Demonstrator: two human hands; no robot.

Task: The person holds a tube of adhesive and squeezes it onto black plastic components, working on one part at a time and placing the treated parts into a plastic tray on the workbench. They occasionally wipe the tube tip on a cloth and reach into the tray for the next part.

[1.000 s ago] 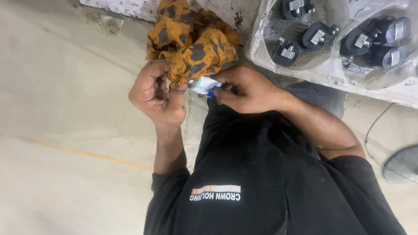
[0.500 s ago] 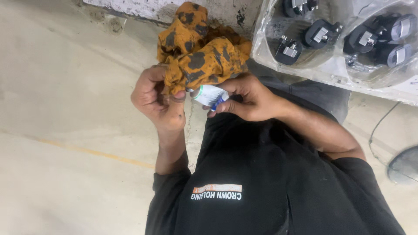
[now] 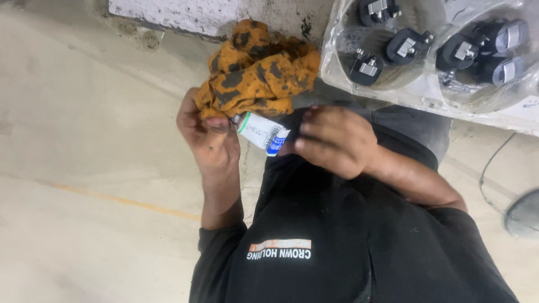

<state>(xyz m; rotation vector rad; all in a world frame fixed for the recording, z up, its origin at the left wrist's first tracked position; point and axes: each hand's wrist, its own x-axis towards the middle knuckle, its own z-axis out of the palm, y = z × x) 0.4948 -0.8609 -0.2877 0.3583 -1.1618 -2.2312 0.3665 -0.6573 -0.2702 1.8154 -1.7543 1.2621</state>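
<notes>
My left hand (image 3: 209,140) grips a crumpled orange rag (image 3: 255,76) with dark stains, held up in front of my chest. A small white tube (image 3: 259,132) with a green band and a blue end sticks out from under the rag, and my left thumb presses on its green end. My right hand (image 3: 332,141) is curled with its fingertips right at the tube's blue end. Whether it grips the tube is hidden.
Clear plastic bags (image 3: 432,56) holding several black and silver metal parts lie at the upper right on a white surface. A rough white block (image 3: 174,14) stands at the top. The concrete floor has a yellow line (image 3: 112,199), and a cable (image 3: 491,163) runs to a round grey object (image 3: 525,213) at the right.
My right hand has slid right, off the tube, so more of the tube shows. The rag and both hands sit slightly lower in the view.
</notes>
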